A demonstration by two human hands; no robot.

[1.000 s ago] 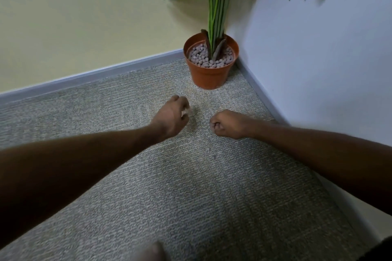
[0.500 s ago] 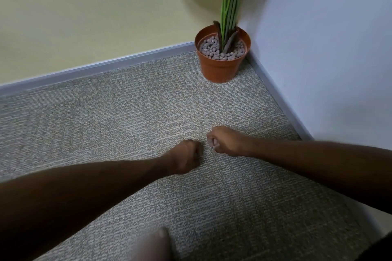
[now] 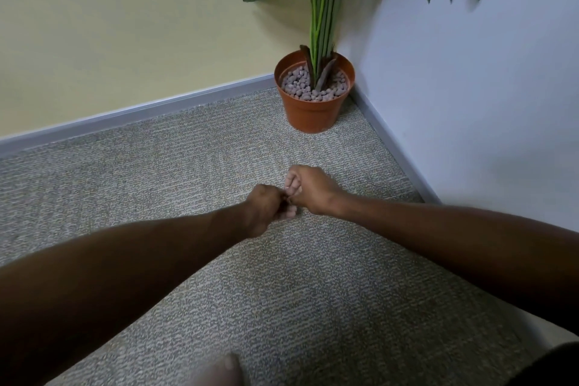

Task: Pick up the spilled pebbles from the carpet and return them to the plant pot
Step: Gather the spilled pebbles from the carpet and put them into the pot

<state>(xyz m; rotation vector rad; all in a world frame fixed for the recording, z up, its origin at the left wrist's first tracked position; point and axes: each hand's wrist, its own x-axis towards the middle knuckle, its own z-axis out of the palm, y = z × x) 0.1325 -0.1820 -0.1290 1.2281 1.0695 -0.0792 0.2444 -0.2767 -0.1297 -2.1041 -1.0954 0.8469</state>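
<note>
An orange plant pot (image 3: 313, 114) stands in the corner of the room, filled with grey-brown pebbles (image 3: 299, 87) around the green plant's stems (image 3: 322, 16). On the grey carpet (image 3: 313, 291) in front of it, my left hand (image 3: 265, 209) and my right hand (image 3: 310, 189) are both curled into fists, and the left fingertips touch the right hand's fingers. What the fists enclose is hidden. I see no loose pebbles on the carpet.
A yellow wall with a grey skirting board (image 3: 141, 111) runs along the back, and a pale blue wall (image 3: 470, 103) closes the right side. Part of my leg (image 3: 221, 370) shows at the bottom edge.
My left hand has come back from near the pot toward my body and to the right until it meets my right fist. The right hand stayed curled. My view has pulled back from the pot.
</note>
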